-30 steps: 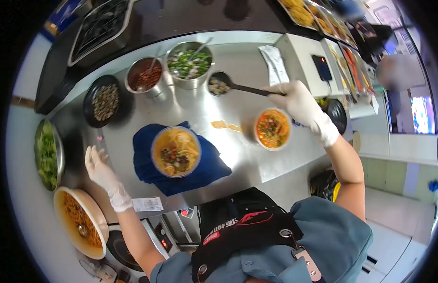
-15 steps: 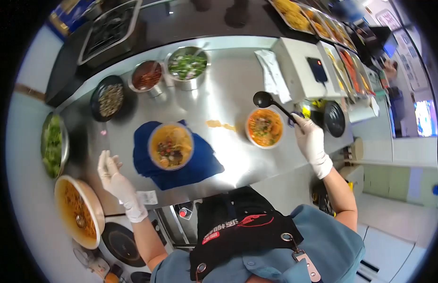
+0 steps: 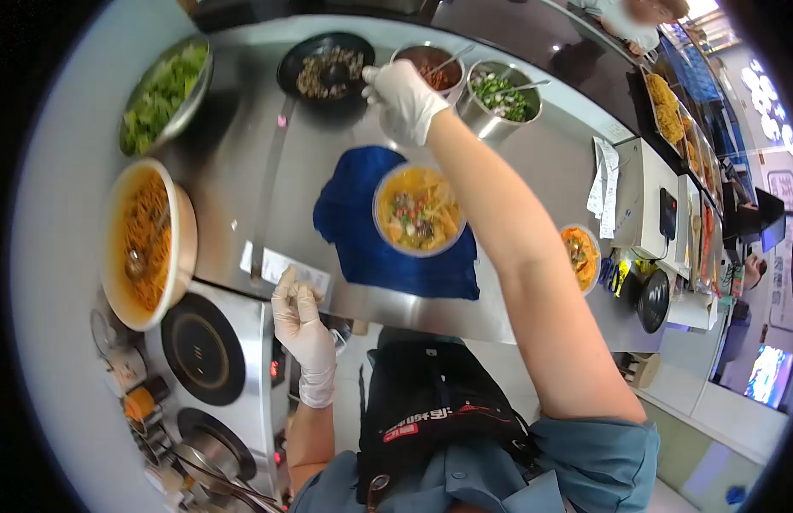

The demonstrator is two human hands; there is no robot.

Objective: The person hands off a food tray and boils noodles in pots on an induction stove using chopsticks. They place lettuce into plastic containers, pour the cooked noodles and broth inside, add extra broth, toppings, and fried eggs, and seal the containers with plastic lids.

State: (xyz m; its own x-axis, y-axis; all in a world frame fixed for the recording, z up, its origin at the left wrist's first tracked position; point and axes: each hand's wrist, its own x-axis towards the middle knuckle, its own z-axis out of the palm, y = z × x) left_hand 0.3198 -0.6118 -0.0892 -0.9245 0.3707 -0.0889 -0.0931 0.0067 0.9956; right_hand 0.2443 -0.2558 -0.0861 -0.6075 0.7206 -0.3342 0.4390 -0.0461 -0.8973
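Observation:
My right hand [image 3: 407,103], in a white glove, is closed at the right edge of a black bowl [image 3: 287,67] of brown bits. It holds a black ladle [image 3: 334,77], whose dark head lies in the bowl; most of the handle is hidden. My left hand [image 3: 304,338], also gloved, hovers near the counter's front edge by a paper slip [image 3: 281,269]. Its fingers are loosely bent with nothing visible in them. Between the hands, a clear round tub [image 3: 418,209] of noodle soup with toppings stands on a folded blue cloth [image 3: 354,256].
A metal pot of red topping [image 3: 431,68] and one of chopped greens [image 3: 499,94] stand beyond my right hand. Left are a bowl of leafy greens [image 3: 164,98] and a noodle basin [image 3: 181,239]. A second soup tub [image 3: 580,256] sits right of my forearm.
My right hand has swung from beside the right-hand soup tub across to the black bowl, bringing the ladle. The view has turned left. My left hand has its fingers bent near the paper slip.

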